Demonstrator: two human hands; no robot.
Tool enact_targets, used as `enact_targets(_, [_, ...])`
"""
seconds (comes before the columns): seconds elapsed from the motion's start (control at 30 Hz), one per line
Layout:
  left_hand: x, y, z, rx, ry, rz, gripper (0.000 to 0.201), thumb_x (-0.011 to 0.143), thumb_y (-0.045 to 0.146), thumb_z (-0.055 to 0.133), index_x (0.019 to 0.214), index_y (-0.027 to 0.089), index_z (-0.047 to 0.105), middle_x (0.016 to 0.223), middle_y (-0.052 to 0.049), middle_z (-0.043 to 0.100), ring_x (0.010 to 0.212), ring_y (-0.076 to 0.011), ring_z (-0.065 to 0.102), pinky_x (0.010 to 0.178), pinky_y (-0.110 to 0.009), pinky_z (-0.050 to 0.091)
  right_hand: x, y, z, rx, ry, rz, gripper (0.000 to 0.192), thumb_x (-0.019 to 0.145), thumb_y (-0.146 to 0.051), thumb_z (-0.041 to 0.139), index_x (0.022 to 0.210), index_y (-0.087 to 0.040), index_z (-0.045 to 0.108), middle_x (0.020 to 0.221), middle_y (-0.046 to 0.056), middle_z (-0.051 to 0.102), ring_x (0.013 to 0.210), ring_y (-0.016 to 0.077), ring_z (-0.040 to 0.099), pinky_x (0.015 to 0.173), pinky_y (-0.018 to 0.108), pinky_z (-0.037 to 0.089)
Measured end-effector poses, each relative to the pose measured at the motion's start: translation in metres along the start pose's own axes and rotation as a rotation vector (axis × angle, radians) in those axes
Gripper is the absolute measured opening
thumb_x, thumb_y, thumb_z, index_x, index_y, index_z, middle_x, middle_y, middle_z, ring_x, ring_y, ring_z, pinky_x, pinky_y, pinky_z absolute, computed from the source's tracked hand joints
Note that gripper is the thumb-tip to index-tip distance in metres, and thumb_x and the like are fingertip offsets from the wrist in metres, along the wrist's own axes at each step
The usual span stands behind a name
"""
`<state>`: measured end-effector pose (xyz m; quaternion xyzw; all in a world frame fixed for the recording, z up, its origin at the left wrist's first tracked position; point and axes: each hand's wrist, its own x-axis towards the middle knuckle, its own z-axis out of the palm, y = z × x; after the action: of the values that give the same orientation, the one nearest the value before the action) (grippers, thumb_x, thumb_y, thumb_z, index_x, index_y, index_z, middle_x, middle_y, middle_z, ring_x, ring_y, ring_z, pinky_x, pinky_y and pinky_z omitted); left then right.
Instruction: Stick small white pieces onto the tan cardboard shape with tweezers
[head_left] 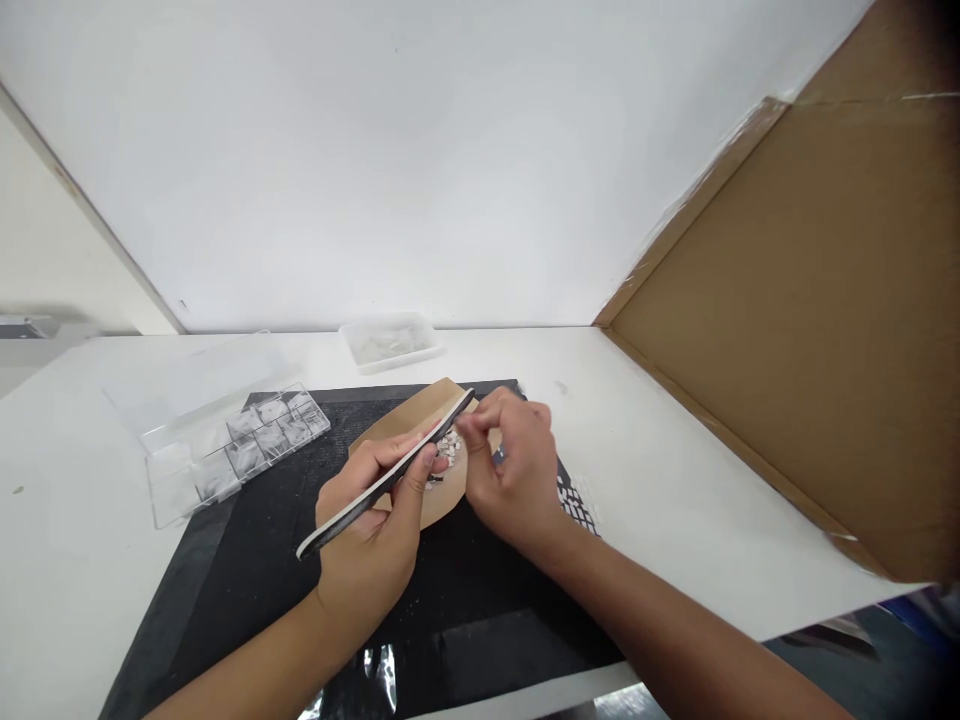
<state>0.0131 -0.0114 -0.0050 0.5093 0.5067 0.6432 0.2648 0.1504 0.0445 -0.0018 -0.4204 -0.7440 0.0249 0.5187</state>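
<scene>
We look first for lettering, and any print on the small plastic bags (274, 437) is too small for us to read. Those bags sit in the divided compartments of a clear organizer box (154, 495), which lies partly on the black mat (247, 600) with its see-through lid (217, 375) opened back. Farther off, near the white wall (390, 150), we see a translucent tub (367, 368) with pale contents, too blurred to name. A brown paper tray (442, 508) rests on the mat and holds small white pieces (451, 446) (a few dark ones lie among them). Above it, the left hand (371, 560) grips a long, narrow black-and-white strip (341, 522) between thumb and fingers, its far end tilted away to the right. The right hand (517, 470) has its fingers curled narrow beside that far end; whether it pinches anything, we cannot tell. More white pieces (576, 503) are spread beyond the right wrist, along the mat's edge.
</scene>
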Motion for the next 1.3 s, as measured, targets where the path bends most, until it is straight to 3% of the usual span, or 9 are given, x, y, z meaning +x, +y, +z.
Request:
enact_targets(0.27, [0.0,-0.001,-0.001,0.019,0.002,-0.007,0.007,0.09,0.028,0.071,0.092,0.021,0.073,0.095,-0.004,0.078,0.095,-0.0224,0.075,0.091,-0.037,0.059,-0.001,-0.002,0.001,0.014,0.03,-0.002,0.017,0.098,-0.017,0.055,0.084,-0.023,0.047,0.075,-0.003,0.057,0.07,0.0153,0.057,0.079,0.039,0.035])
enact_targets(0.43, [0.001,0.0,0.0,0.053,0.009,-0.002,0.01,0.09,0.029,0.071,0.094,0.021,0.074,0.093,-0.004,0.078,0.089,-0.021,0.075,0.085,-0.034,0.06,-0.002,-0.002,0.0,0.046,-0.016,-0.005,0.016,0.097,-0.016,0.055,0.085,-0.023,0.048,0.075,-0.002,0.058,0.071,0.0155,0.058,0.078,0.039,0.037])
enact_targets(0.63, [0.003,0.004,-0.004,0.074,0.047,0.023,0.01,0.089,0.029,0.073,0.096,0.023,0.076,0.096,-0.003,0.079,0.092,-0.0208,0.076,0.087,-0.032,0.059,-0.004,0.004,-0.004,0.047,0.12,-0.05,0.012,0.096,-0.016,0.061,0.09,-0.024,0.055,0.081,0.0,0.064,0.077,0.0169,0.062,0.074,0.037,0.046])
enact_targets(0.7, [0.006,0.004,-0.007,0.109,0.066,0.026,0.011,0.088,0.029,0.074,0.097,0.023,0.076,0.096,-0.003,0.08,0.091,-0.0204,0.076,0.085,-0.031,0.06,-0.005,0.007,-0.005,0.066,0.1,-0.023,0.01,0.096,-0.018,0.063,0.091,-0.024,0.057,0.085,0.001,0.065,0.081,0.0175,0.063,0.073,0.036,0.049])
enact_targets(0.87, [0.011,0.0,-0.012,0.137,0.068,0.028,0.014,0.088,0.031,0.074,0.1,0.024,0.077,0.097,-0.002,0.08,0.091,-0.0197,0.075,0.078,-0.027,0.06,-0.01,0.013,-0.004,0.317,-0.05,0.125,0.004,0.097,-0.022,0.063,0.094,-0.023,0.061,0.094,0.004,0.066,0.081,0.0171,0.065,0.071,0.034,0.054])
enact_targets(1.03, [0.011,0.001,-0.013,0.118,0.057,0.038,0.016,0.089,0.03,0.073,0.104,0.025,0.077,0.1,-0.002,0.079,0.094,-0.0191,0.075,0.083,-0.028,0.059,-0.012,0.01,-0.003,0.582,-0.093,0.334,0.007,0.096,-0.029,0.066,0.098,-0.023,0.065,0.092,0.004,0.067,0.078,0.0161,0.066,0.066,0.031,0.056])
enact_targets(1.2, [0.013,0.002,-0.014,0.15,0.072,0.05,0.016,0.089,0.03,0.073,0.105,0.027,0.077,0.1,-0.001,0.079,0.093,-0.0175,0.074,0.076,-0.024,0.058,-0.006,0.004,-0.008,0.849,-0.15,0.588,0.019,0.089,-0.037,0.075,0.096,-0.022,0.065,0.081,0.001,0.066,0.057,0.0093,0.052,0.041,0.019,0.04])
enact_targets(1.3, [0.014,-0.001,-0.014,0.148,0.066,0.073,0.015,0.09,0.028,0.072,0.104,0.026,0.077,0.099,-0.001,0.078,0.092,-0.0166,0.073,0.076,-0.023,0.057,-0.001,0.003,-0.013,0.982,-0.18,0.741,0.024,0.083,-0.038,0.081,0.093,-0.021,0.065,0.078,0.0,0.063,0.058,0.0084,0.049,0.035,0.014,0.031])
